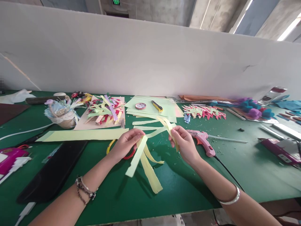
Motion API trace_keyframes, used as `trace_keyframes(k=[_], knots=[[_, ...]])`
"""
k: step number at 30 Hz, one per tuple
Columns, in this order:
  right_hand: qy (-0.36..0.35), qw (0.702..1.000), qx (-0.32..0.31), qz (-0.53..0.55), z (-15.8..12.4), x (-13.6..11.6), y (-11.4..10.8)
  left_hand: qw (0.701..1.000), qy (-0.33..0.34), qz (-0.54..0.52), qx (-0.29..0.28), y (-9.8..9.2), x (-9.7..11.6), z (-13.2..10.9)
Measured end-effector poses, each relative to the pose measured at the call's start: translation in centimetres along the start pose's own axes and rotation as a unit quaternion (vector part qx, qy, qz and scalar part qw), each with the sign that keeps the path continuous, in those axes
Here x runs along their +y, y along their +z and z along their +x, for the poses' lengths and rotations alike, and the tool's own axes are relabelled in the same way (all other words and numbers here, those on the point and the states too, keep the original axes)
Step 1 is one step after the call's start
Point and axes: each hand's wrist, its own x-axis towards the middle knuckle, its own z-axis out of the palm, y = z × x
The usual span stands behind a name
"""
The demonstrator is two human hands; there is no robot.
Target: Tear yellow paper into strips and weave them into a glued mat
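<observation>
My left hand [125,142] pinches the tops of several pale yellow paper strips [143,160] that hang down over the green table [188,185]. My right hand [184,142] grips another yellow strip [166,125] that loops up between both hands. Red-and-yellow scissors [113,145] lie under my left hand. A pink glue gun [202,141] rests just right of my right hand.
A long yellow sheet [82,135] lies to the left, light green sheets [152,108] with a tape roll [140,106] and yellow cutter [157,106] behind. Cut paper pieces [104,111], a decorated basket [61,114], a black tray [54,171], red-green shapes [204,111].
</observation>
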Motion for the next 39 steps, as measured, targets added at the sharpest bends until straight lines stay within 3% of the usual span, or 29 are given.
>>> trace_keyframes(k=[12,23,28,33,39], knots=[[0.005,0.999,-0.034,-0.017,-0.06,-0.08,0.31,0.999,0.032,0.005,0.016,0.52,-0.29,0.0],[0.116,0.989,-0.091,-0.001,0.19,0.63,0.1,0.978,0.144,0.143,0.049,0.44,-0.1,-0.61],[0.071,0.991,-0.115,0.02,0.16,0.43,0.03,0.978,0.139,0.146,0.06,0.5,-0.23,-0.61],[0.133,0.978,-0.156,-0.036,0.17,0.67,-0.01,0.98,0.135,0.135,0.054,0.68,-0.12,-0.61],[0.099,0.967,-0.227,0.054,-0.07,0.28,-0.01,0.98,0.137,0.135,0.058,0.8,0.07,-0.66]])
